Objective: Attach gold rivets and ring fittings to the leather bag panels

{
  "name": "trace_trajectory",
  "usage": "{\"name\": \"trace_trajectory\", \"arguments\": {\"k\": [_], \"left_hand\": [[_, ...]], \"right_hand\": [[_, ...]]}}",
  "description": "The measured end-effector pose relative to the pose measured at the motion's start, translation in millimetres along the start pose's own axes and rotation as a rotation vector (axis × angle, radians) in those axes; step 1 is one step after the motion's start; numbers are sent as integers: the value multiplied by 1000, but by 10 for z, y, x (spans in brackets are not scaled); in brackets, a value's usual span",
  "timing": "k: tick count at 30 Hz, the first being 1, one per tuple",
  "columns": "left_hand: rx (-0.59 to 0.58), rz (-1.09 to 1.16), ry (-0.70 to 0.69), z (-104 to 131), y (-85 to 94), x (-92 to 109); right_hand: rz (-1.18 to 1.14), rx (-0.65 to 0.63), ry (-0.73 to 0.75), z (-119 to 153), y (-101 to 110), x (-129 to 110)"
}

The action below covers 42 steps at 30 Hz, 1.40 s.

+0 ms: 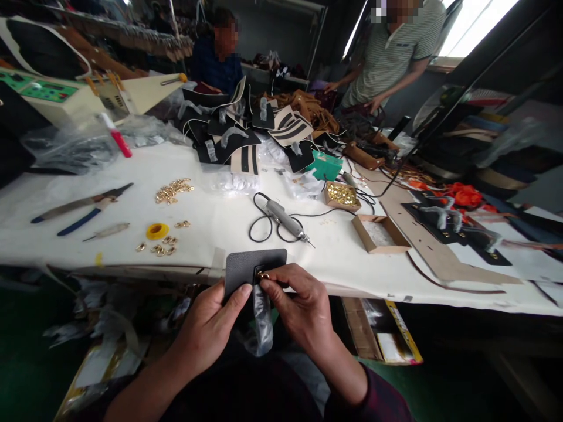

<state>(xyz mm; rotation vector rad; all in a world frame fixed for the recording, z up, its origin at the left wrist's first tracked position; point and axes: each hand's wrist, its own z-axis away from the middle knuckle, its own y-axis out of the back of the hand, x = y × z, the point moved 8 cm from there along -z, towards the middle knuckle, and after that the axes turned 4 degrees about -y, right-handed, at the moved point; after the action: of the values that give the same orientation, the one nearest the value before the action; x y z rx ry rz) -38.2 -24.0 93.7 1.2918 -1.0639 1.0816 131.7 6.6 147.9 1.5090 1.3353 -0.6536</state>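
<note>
My left hand [215, 322] grips a black leather piece [240, 266] by its lower left edge, thumb on its face. The fingertips of my right hand [303, 302] pinch a small gold metal ring [263, 275] against a dark tab on the piece. A strip wrapped in clear plastic [263, 322] hangs down from that tab between my hands. On the table beyond lies a grey electric screwdriver [285, 221] with a looped black cable. Gold rings [162, 249] lie to the left beside a yellow tape roll [157, 231].
The white table [197, 234] holds pliers [83, 208], a pile of gold fittings [173, 190], a box of gold pieces [342, 195], an open cardboard box [380, 233] and a heap of black leather pieces [224, 140]. Two people [217, 55] are behind it.
</note>
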Motion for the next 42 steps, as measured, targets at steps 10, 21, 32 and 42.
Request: {"name": "trace_trajectory", "arguments": {"k": [10,21,32,42], "left_hand": [[-72,-91,-15,-9,-9,78],[-199,-99,-12,-4,-87,61],[-236,-38,15,-34,-122,6],[-209,39,111,-4,-158,-128]], "right_hand": [[279,-150,117,-8,-48,-110],[450,-414,266,-81,-48,-167],[389,-531,274,-140,-52,-83],[237,-462,68,-178,9,63]]}}
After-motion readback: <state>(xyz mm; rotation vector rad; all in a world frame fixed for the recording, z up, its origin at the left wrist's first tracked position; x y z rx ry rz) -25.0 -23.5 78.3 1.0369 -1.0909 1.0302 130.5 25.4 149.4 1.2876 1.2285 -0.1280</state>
